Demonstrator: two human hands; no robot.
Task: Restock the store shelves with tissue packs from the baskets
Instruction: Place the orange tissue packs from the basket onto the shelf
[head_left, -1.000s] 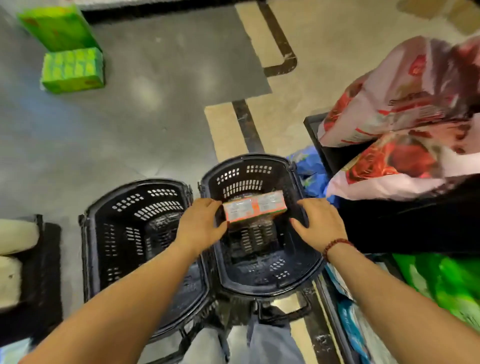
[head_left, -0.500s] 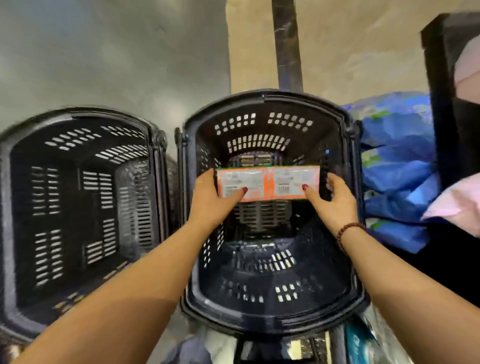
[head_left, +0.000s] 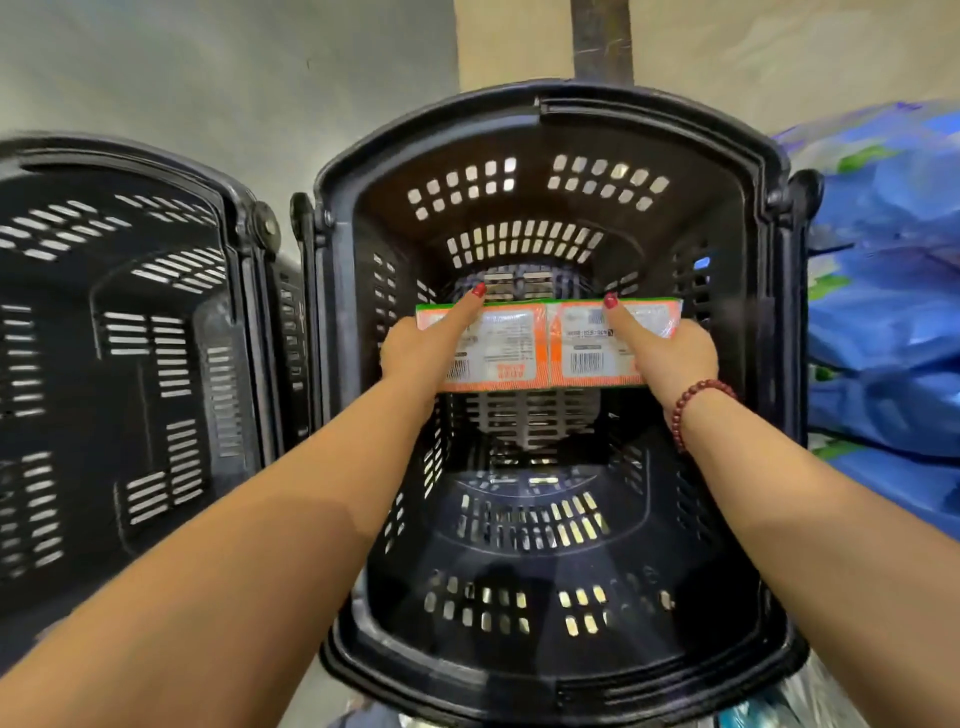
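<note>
Both hands hold one tissue pack (head_left: 519, 348) over the open black basket (head_left: 649, 111) in the middle of the view. The pack is flat and long, with orange edges, a thin green border and white labels with barcodes. It looks like two small packs joined side by side. It lies level, across the width of the basket, at about the height of the upper walls and above the bottom.

The left hand (head_left: 415, 353) grips the left end of the pack: the thumb lies straight over the top face, its red nail near the far edge, and the other fingers go under the pack, where they are hidden. The right hand (head_left: 675, 353) grips the right end in the same way – thumb on top, fingers below and out of sight. A bracelet (head_left: 698, 410) of dark red beads sits on the right wrist.

Inside this basket I see only its slotted walls and bottom under the pack. A second black basket (head_left: 156, 338) stands just beside it on the left, and its inside is dark. On the right, close to the middle basket, there are big blue plastic bags (head_left: 883, 322) with some green print. The floor (head_left: 234, 78) behind is grey on the left and beige further right, with a dark stripe (head_left: 602, 36) – it runs away from the basket's far rim.
</note>
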